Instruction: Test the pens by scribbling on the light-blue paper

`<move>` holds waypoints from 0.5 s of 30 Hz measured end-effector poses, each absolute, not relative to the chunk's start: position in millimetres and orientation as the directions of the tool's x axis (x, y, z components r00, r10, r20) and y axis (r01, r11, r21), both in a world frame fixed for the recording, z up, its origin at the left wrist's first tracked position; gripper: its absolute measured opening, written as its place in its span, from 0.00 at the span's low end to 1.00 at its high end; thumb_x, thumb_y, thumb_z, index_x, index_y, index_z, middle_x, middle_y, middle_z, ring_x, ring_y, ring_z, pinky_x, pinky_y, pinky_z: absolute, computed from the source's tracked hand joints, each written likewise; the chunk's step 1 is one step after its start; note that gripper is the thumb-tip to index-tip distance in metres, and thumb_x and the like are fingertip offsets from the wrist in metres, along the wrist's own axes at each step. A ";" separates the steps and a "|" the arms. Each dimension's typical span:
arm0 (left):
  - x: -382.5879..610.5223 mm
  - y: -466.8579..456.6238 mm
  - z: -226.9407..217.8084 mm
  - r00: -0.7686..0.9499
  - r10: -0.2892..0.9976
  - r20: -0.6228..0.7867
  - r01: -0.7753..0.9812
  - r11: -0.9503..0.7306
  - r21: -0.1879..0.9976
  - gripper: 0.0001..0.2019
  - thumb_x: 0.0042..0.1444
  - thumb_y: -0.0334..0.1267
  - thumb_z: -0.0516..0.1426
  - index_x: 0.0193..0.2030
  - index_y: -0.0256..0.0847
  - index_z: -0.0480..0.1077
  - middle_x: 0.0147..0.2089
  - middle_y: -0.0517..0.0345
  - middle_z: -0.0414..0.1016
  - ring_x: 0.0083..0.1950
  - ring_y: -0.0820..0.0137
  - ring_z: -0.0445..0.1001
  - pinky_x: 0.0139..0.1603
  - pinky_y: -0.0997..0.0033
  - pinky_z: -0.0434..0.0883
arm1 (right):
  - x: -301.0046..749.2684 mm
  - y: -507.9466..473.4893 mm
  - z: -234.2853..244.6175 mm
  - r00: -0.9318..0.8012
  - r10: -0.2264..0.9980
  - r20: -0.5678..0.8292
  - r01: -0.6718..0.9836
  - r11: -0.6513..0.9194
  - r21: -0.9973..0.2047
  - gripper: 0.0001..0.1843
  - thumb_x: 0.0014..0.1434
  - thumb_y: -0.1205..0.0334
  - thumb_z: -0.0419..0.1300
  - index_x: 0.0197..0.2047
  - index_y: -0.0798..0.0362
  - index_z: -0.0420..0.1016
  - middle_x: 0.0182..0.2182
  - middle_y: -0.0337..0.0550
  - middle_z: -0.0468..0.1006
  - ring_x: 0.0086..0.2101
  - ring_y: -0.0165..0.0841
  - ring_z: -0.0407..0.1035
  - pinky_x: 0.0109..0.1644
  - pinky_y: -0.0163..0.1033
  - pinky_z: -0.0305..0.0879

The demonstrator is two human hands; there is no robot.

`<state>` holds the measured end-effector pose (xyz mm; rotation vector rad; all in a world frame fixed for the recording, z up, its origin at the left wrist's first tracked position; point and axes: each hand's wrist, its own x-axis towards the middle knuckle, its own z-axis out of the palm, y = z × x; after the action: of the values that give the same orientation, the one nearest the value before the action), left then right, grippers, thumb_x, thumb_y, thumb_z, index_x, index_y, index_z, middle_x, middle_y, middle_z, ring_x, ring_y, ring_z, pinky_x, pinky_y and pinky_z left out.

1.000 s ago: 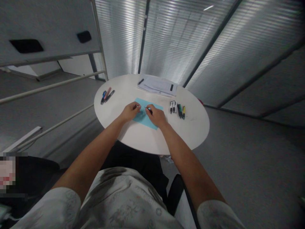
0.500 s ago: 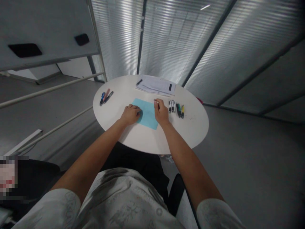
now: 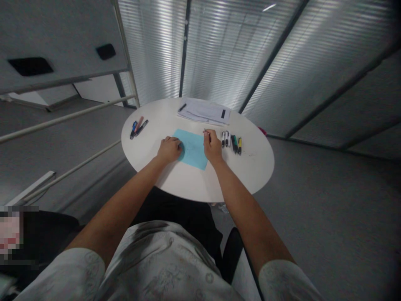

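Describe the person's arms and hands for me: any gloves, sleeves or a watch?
No gloves: the left hand and right hand are bare, and no watch or band shows on either wrist. The forearms are uncovered up to the short sleeves of a pale shirt with a faint grey print. Rings are too small to tell.

On the round table (image 3: 188, 184), a paper sheet (image 3: 192, 149) is flanked by the left hand (image 3: 169, 149) at 9 o'clock and the right hand (image 3: 212, 146), pen (image 3: 206, 131) in it, at 3. Further out are laid 3 pens (image 3: 138, 126) at 10, documents (image 3: 206, 112) at 12, markers (image 3: 231, 141) at 3.
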<state>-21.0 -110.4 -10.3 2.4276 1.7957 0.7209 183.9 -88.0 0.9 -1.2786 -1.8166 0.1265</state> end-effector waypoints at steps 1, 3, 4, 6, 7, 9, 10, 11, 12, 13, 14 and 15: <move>-21.1 -110.4 -9.7 0.213 0.918 0.336 0.899 -0.318 0.300 0.18 0.58 0.35 0.50 0.48 0.39 0.77 0.51 0.42 0.75 0.53 0.52 0.67 0.53 0.50 0.63 | 184.0 -87.3 -0.2 -0.066 0.788 0.612 0.683 0.482 -0.549 0.27 0.70 0.44 0.38 0.54 0.50 0.68 0.35 0.45 0.78 0.35 0.36 0.74 0.41 0.39 0.65; -21.4 -110.1 -9.4 0.176 0.928 0.328 0.908 -0.282 0.310 0.18 0.58 0.34 0.49 0.48 0.39 0.78 0.51 0.41 0.75 0.52 0.52 0.67 0.53 0.50 0.63 | 184.0 -86.7 -1.5 -0.057 0.772 0.633 0.645 0.513 -0.567 0.26 0.69 0.43 0.40 0.53 0.50 0.69 0.32 0.43 0.78 0.33 0.35 0.73 0.40 0.39 0.65; -21.6 -109.8 -9.6 0.154 0.932 0.329 0.911 -0.263 0.318 0.18 0.58 0.34 0.49 0.48 0.39 0.78 0.50 0.41 0.75 0.52 0.52 0.66 0.53 0.49 0.63 | 183.9 -86.8 -1.7 -0.063 0.765 0.641 0.634 0.527 -0.566 0.25 0.69 0.44 0.41 0.54 0.50 0.69 0.33 0.43 0.78 0.33 0.35 0.74 0.41 0.39 0.66; -22.1 -109.2 -10.3 0.118 0.934 0.336 0.912 -0.236 0.336 0.18 0.59 0.34 0.49 0.47 0.40 0.79 0.50 0.40 0.74 0.52 0.51 0.66 0.51 0.49 0.63 | 183.5 -87.3 -1.5 -0.088 0.747 0.659 0.618 0.560 -0.552 0.25 0.69 0.45 0.42 0.56 0.49 0.68 0.38 0.44 0.80 0.38 0.36 0.75 0.45 0.40 0.66; -22.4 -108.9 -10.6 0.108 0.935 0.338 0.910 -0.230 0.345 0.18 0.59 0.34 0.49 0.47 0.40 0.79 0.49 0.40 0.74 0.52 0.50 0.66 0.51 0.49 0.63 | 183.2 -87.6 -1.3 -0.103 0.736 0.669 0.612 0.577 -0.541 0.24 0.69 0.45 0.42 0.56 0.49 0.68 0.42 0.45 0.80 0.42 0.37 0.75 0.47 0.41 0.66; -22.9 -108.2 -11.2 0.097 0.934 0.343 0.907 -0.225 0.357 0.18 0.59 0.35 0.49 0.46 0.40 0.79 0.48 0.39 0.74 0.51 0.49 0.66 0.50 0.48 0.63 | 182.6 -87.7 -0.9 -0.132 0.719 0.682 0.605 0.604 -0.520 0.24 0.69 0.45 0.43 0.55 0.48 0.70 0.49 0.45 0.78 0.48 0.37 0.73 0.51 0.41 0.66; -23.2 -107.7 -11.4 0.094 0.934 0.345 0.904 -0.225 0.362 0.17 0.59 0.35 0.50 0.46 0.40 0.79 0.48 0.39 0.74 0.51 0.49 0.66 0.49 0.48 0.63 | 182.2 -87.6 -0.8 -0.145 0.716 0.683 0.604 0.611 -0.512 0.23 0.69 0.45 0.43 0.54 0.48 0.70 0.50 0.45 0.78 0.49 0.38 0.73 0.52 0.42 0.66; -23.4 -107.0 -11.7 0.092 0.934 0.345 0.901 -0.226 0.370 0.17 0.59 0.34 0.50 0.46 0.40 0.79 0.48 0.39 0.74 0.50 0.49 0.67 0.49 0.48 0.63 | 182.0 -87.4 -0.9 -0.155 0.717 0.680 0.606 0.613 -0.507 0.23 0.69 0.45 0.43 0.53 0.48 0.71 0.50 0.45 0.78 0.49 0.38 0.73 0.53 0.42 0.66; -23.7 -106.2 -12.1 0.090 0.934 0.344 0.897 -0.227 0.380 0.17 0.58 0.34 0.50 0.46 0.40 0.79 0.48 0.39 0.74 0.50 0.49 0.67 0.49 0.48 0.63 | 181.7 -87.2 -1.1 -0.161 0.720 0.675 0.610 0.610 -0.506 0.24 0.69 0.45 0.43 0.52 0.48 0.72 0.49 0.45 0.78 0.48 0.38 0.73 0.53 0.42 0.66; -24.0 -105.3 -12.7 0.084 0.935 0.345 0.891 -0.226 0.394 0.17 0.58 0.33 0.50 0.45 0.40 0.79 0.47 0.39 0.74 0.50 0.49 0.67 0.49 0.48 0.63 | 181.5 -86.9 -1.5 -0.164 0.726 0.668 0.616 0.605 -0.505 0.24 0.69 0.44 0.43 0.51 0.48 0.72 0.48 0.45 0.79 0.48 0.38 0.73 0.52 0.42 0.66; -24.2 -104.4 -13.5 0.079 0.935 0.346 0.884 -0.226 0.410 0.17 0.58 0.32 0.50 0.45 0.40 0.79 0.47 0.38 0.74 0.50 0.49 0.67 0.49 0.48 0.63 | 181.4 -86.8 -1.9 -0.162 0.732 0.662 0.623 0.596 -0.507 0.24 0.69 0.44 0.43 0.51 0.48 0.72 0.47 0.45 0.79 0.47 0.38 0.74 0.51 0.42 0.67; -24.5 -103.4 -14.3 0.074 0.935 0.348 0.877 -0.228 0.424 0.17 0.57 0.32 0.50 0.44 0.40 0.80 0.46 0.38 0.74 0.50 0.49 0.67 0.50 0.48 0.63 | 181.4 -86.8 -2.3 -0.159 0.740 0.653 0.631 0.585 -0.509 0.24 0.69 0.43 0.43 0.51 0.48 0.72 0.46 0.45 0.80 0.46 0.38 0.74 0.50 0.42 0.67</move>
<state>-24.5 -103.4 -14.3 2.2246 1.8843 0.8567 181.4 -86.8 -2.3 -1.1092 -1.8635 0.1438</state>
